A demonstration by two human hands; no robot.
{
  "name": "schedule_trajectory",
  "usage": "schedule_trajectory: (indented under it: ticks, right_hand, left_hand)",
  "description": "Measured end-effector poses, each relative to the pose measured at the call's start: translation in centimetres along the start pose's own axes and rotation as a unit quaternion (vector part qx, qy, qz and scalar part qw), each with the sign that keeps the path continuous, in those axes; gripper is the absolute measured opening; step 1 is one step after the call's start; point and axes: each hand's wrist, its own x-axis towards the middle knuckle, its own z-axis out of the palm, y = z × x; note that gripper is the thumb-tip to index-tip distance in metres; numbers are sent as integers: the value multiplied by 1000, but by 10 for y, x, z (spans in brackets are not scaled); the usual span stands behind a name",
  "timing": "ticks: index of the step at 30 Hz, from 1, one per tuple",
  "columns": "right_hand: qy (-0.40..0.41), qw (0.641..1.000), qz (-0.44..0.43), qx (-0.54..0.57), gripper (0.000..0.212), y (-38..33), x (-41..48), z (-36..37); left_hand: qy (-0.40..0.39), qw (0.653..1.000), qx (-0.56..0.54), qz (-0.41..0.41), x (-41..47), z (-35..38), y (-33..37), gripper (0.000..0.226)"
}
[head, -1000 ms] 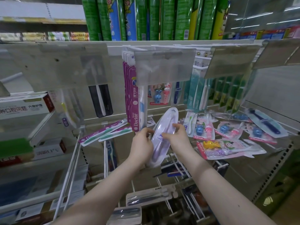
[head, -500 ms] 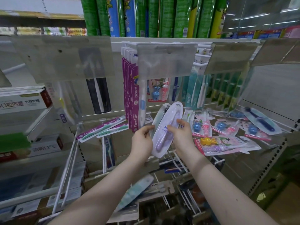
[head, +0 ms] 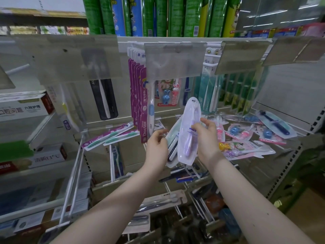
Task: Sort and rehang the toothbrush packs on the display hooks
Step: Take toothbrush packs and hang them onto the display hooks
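My right hand (head: 208, 140) pinches a clear pack with a purple toothbrush (head: 189, 131) by its right edge and holds it nearly upright in front of the display. Just left of it, my left hand (head: 157, 147) grips two more packs (head: 172, 140), one mint and one dark, partly hidden behind the purple pack. Magenta Doctor packs (head: 140, 95) hang on a hook above my left hand. Teal packs (head: 208, 92) and green packs (head: 242, 92) hang further right. Children's toothbrush packs (head: 246, 149) lie loose on the wire rack at the right.
Clear price-label flaps (head: 175, 59) hang in front of the hook row. Two magenta packs (head: 112, 134) lie flat at the left. A black pack (head: 104, 99) hangs at the left. Toothpaste boxes (head: 24, 108) fill the left shelves, and more packs hang on lower hooks (head: 163, 199).
The purple pack has risen and turned more upright, now held by my right hand alone. My left hand has slipped off it and keeps the mint and dark packs behind.
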Motion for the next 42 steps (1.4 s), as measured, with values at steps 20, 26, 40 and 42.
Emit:
schedule_trajectory:
  ticks: [20, 26, 40, 42]
  right_hand:
    - [110, 993, -43, 8, 46, -14, -61, -39]
    - [87, 994, -53, 27, 51, -27, -73, -85]
    - [40, 998, -37, 40, 30, -61, -70, -261]
    - [33, 998, -21, 47, 15, -64, -63, -272]
  left_hand:
    - [-71, 988, -89, -109, -39, 7, 20, 15]
    - [-89, 978, -131, -134, -73, 41, 46, 23]
    - [-96, 974, -138, -149, -152, 205, 84, 60]
    - [-85, 974, -144, -155, -154, 219, 89, 56]
